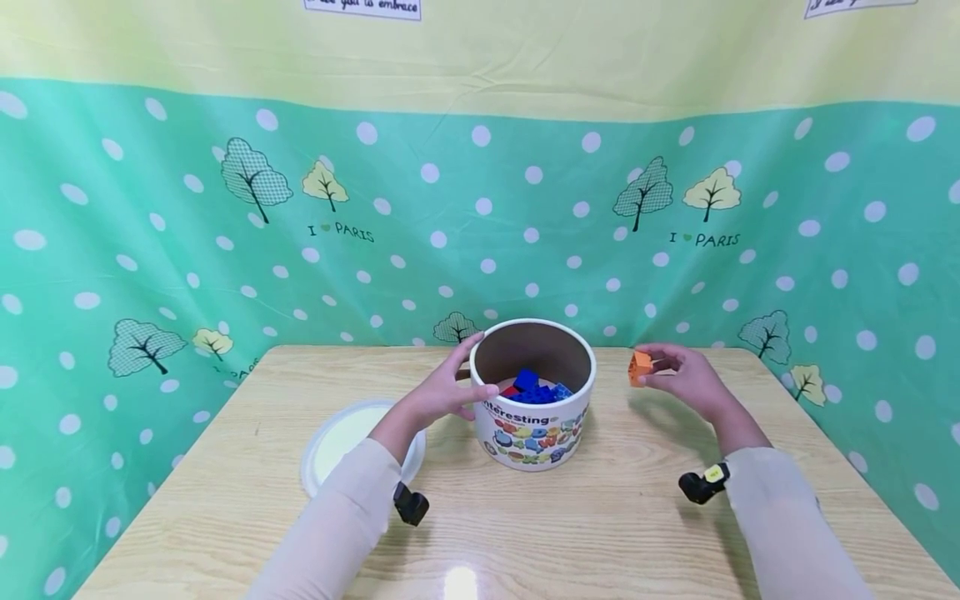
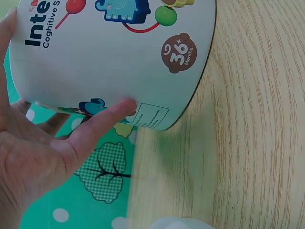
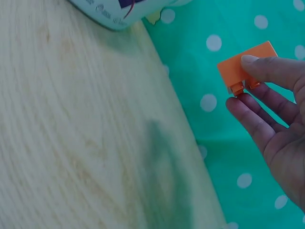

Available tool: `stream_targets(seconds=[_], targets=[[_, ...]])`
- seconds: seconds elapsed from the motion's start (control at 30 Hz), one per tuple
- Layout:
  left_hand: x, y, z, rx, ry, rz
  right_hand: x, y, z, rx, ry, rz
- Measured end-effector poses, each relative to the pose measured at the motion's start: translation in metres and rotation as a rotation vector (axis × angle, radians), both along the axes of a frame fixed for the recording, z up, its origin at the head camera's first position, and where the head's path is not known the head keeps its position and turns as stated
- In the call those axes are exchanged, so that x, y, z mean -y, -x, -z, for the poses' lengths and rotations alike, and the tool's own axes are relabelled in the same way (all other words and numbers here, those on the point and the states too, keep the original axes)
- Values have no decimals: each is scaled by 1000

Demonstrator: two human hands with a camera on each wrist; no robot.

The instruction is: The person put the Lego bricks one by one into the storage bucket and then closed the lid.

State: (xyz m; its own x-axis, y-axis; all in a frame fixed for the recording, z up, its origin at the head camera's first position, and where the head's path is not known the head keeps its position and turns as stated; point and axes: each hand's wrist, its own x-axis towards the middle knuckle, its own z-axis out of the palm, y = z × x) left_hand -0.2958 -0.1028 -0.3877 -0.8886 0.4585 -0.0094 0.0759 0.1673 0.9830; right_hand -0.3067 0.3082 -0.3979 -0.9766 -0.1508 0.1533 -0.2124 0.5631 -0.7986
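Note:
A white bucket (image 1: 517, 454) with colourful printing stands near the far side of the wooden table. Blue blocks (image 1: 538, 395) and a bit of red show on its bottom. My left hand (image 1: 438, 393) touches the left side of the bucket with spread, mostly straight fingers; in the left wrist view one straight digit lies along the printed wall (image 2: 95, 67). To the right of the bucket, my right hand (image 1: 686, 379) pinches an orange building block (image 1: 639, 368) above the table. Studs of this orange building block (image 3: 245, 67) point downward in the right wrist view.
A round white lid (image 1: 330, 446) lies on the table left of the bucket, partly under my left forearm. Behind the table (image 1: 555, 533) hangs a green, dotted curtain (image 1: 525, 267) with printed trees. A black wrist camera (image 1: 701, 485) sits at my right cuff.

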Motion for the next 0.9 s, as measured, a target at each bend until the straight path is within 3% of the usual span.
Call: stream_targets(seconds=[0.67,0.9], targets=[[-1,-1,1,-8,4,-15,27,-3,-45,-9,14,-92],[-1,-1,0,-4,0,-6,38,-2,-62,-52,-9,-110]])
